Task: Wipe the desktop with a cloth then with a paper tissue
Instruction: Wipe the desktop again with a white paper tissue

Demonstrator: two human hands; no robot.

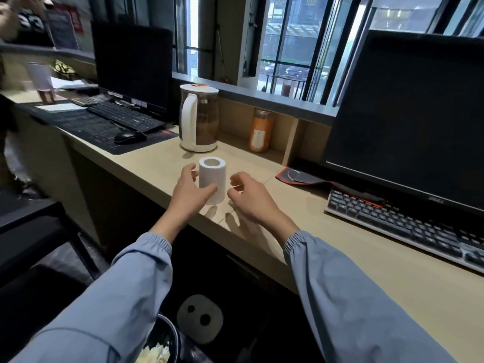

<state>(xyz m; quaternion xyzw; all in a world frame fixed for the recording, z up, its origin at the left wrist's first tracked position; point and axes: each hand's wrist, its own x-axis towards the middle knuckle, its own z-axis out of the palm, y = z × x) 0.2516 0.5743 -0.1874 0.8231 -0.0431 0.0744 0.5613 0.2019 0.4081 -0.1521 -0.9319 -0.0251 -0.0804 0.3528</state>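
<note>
A white roll of paper tissue (213,176) stands upright on the light wooden desktop (340,244), near its front edge. My left hand (191,195) wraps the roll's left side, thumb across its lower front and fingers behind it. Just right of the roll, my right hand (248,197) hovers with its fingers curled and apart, holding nothing and not touching the roll. No cloth is in view.
A white kettle (199,119) stands behind the roll and an orange bottle (260,132) in a niche. A keyboard (408,224) and monitor (408,116) sit at the right, another keyboard (125,117), mouse (128,137) and monitor at the left. A bin (157,344) is below.
</note>
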